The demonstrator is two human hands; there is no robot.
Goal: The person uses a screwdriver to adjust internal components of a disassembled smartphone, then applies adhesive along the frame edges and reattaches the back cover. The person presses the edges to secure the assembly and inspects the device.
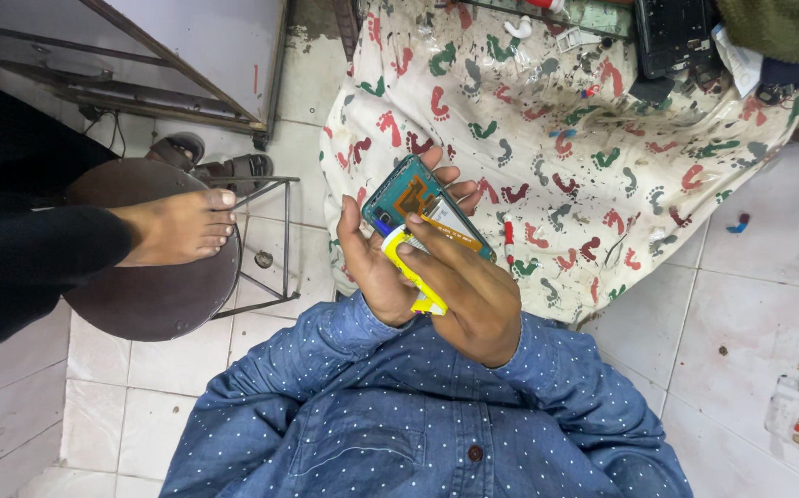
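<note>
The left hand (372, 263) cradled an opened phone (422, 207) with a teal frame, its back cover off so that the orange and gold parts inside showed. The fingers (455, 184) of that hand were curled up around the far edge of the phone, and the thumb lay along its near side, so the phone was firmly grasped and held above the person's lap, in front of the cloth-covered table (565, 138). The right hand (473, 290) was clenched around a yellow tool (408, 267), a flat plastic strip that ran from under the palm toward the near edge of the phone, where its tip touched the frame. Whether the tip had gone under any part could not be told.

The cloth (639, 184) over the table was white, printed with red and green footprints and spotted with dark stains. A small red and white pen-like tool (508, 238) lay on it near the near edge, just beside the phone. At the far edge lay a dark phone frame (671, 37) and other small parts. The person wore a blue dotted shirt (399, 415). To the left, another person's bare foot (178, 226) rested on a round brown stool (155, 295) on the tiled floor (750, 304).
</note>
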